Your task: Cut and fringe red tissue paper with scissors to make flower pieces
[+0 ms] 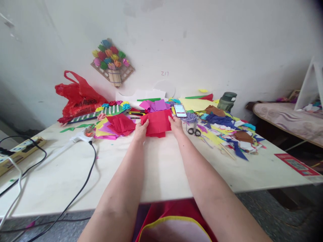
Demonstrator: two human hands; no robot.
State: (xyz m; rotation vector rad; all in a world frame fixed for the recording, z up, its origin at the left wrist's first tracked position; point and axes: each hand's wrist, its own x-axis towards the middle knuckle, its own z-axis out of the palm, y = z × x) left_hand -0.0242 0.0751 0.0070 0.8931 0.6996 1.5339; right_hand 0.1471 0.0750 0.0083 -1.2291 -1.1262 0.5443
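Note:
A flat sheet of red crepe paper (158, 122) is stretched between my two hands above the table. My left hand (141, 129) pinches its left edge, thumb on top. At the right edge, my right hand (176, 125) grips it the same way. Another red piece shows just below the sheet's lower edge. Left of my hands lies a fanned pile of red, pink and yellow paper (116, 126). Black-handled scissors (194, 131) rest to the right of my right hand, near a lit phone (180, 111). Purple paper (156, 105) lies behind the sheet.
Coloured scraps (227, 124) heap up on the right, with a dark bottle (227, 101) behind. A red plastic bag (78, 95), a glue gun (82, 134), its black cable and a power strip (22, 151) occupy the left. Paper tulips (111, 57) hang on the wall.

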